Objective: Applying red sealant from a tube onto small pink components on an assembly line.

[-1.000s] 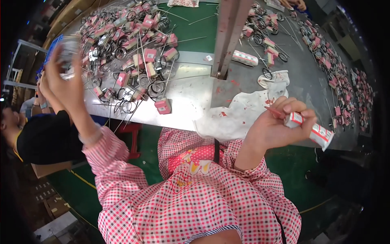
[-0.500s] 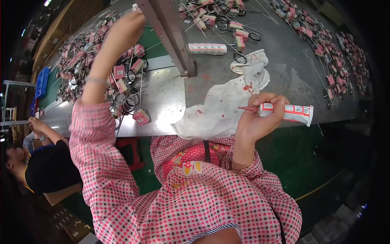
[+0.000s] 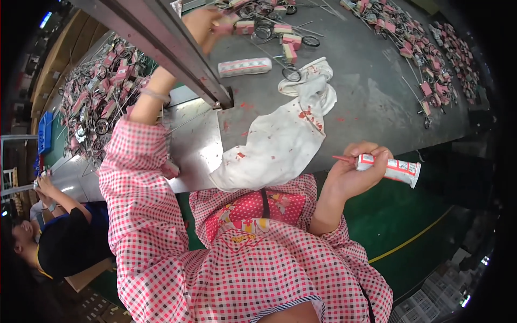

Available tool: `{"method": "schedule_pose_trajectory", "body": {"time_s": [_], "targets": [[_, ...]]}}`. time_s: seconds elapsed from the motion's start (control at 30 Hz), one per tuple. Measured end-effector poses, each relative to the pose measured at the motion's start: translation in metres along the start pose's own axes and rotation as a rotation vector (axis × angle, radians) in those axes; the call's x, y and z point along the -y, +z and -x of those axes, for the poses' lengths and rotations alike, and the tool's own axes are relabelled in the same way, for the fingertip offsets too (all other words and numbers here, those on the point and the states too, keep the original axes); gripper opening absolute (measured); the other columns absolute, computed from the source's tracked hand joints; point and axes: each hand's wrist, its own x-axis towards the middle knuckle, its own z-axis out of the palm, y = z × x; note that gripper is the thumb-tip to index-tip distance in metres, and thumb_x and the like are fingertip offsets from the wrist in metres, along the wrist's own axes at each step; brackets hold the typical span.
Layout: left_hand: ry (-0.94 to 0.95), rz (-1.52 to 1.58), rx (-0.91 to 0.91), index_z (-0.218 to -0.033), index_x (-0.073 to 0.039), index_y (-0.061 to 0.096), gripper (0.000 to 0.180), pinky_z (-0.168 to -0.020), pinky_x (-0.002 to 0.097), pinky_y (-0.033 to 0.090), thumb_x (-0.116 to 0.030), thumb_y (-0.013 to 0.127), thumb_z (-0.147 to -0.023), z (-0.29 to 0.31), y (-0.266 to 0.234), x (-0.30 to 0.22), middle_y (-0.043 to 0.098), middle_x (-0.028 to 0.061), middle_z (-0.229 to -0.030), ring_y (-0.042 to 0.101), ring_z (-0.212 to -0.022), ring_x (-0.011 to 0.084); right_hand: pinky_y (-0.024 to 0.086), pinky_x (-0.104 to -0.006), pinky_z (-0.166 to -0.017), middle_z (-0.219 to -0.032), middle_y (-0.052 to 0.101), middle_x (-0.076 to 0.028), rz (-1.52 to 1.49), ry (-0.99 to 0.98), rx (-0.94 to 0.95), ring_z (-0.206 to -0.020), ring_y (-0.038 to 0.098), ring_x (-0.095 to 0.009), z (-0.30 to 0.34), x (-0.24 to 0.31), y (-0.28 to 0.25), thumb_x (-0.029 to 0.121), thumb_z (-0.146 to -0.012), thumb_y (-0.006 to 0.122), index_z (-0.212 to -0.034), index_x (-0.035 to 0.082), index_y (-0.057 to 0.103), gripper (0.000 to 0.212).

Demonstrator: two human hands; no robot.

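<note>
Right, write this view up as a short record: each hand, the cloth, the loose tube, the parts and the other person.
Left hand: beyond the metal post, close to pink blocks; blur hides whether it grips one
Right hand: closed around a white-and-red tube, its red nozzle pointing left
Cloth: white, red-stained, crumpled on the table
Loose tube: lying beyond the cloth
Parts: heaped left of the post; more along the table's right
Other person: at left, in a dark top
</note>
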Motion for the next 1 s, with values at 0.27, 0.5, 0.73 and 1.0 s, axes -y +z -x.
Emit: {"method": "schedule_pose_trajectory", "body": {"time_s": [0.27, 0.5, 0.73, 1.0], "targets": [[-0.713, 1.213, -0.767, -0.086, -0.003, 0.053, 0.017, -0.068, 0.0341, 0.043, -0.016, 0.049, -0.077, 0.012, -0.146, -0.015, 0.058, 0.0096, -0.088, 0.055, -0.077, 0.0204, 0.024, -0.0207, -0.037, -0.05, 0.043, -0.006, -0.074, 0.111, 0.113, -0.038, 0.03, -0.01, 0.016, -0.004, 0.011, 0.026, -0.083, 0.043, -0.071, 0.01, 0.038, 0.021], [-0.599, 1.943, -0.946, -0.091, -0.002, 0.041, 0.023, -0.055, 0.0199, 0.036, -0.019, 0.053, -0.079, 0.08, -0.241, -0.06, 0.041, 0.0038, -0.071, 0.041, -0.061, 0.0104, 0.024, -0.0197, -0.038, -0.05, 0.042, -0.004, -0.13, 0.186, 0.168, -0.039, 0.03, -0.008, 0.03, 0.0, 0.017, 0.026, -0.083, 0.043, -0.071, 0.01, 0.038, 0.021], [-0.666, 1.353, -0.564, -0.12, -0.003, 0.024, 0.069, -0.047, 0.0265, 0.041, 0.005, 0.064, -0.064, 0.097, -0.157, -0.24, 0.034, 0.0167, -0.112, 0.05, -0.055, 0.0139, 0.023, -0.0201, -0.039, -0.052, 0.039, -0.003, -0.336, 0.34, 0.397, -0.041, 0.027, -0.008, 0.067, 0.02, 0.045, 0.027, -0.085, 0.041, -0.072, 0.01, 0.039, 0.021], [-0.692, 1.724, -0.626, -0.124, -0.009, 0.02, 0.075, -0.042, 0.0258, 0.04, -0.003, 0.068, -0.066, 0.098, -0.117, -0.283, 0.026, 0.0155, -0.117, 0.048, -0.053, 0.0165, 0.028, -0.0258, -0.034, -0.051, 0.044, -0.006, -0.489, 0.435, 0.576, -0.034, 0.032, -0.013, 0.097, 0.038, 0.052, 0.035, -0.089, 0.028, -0.079, 0.009, 0.034, 0.029]]}}
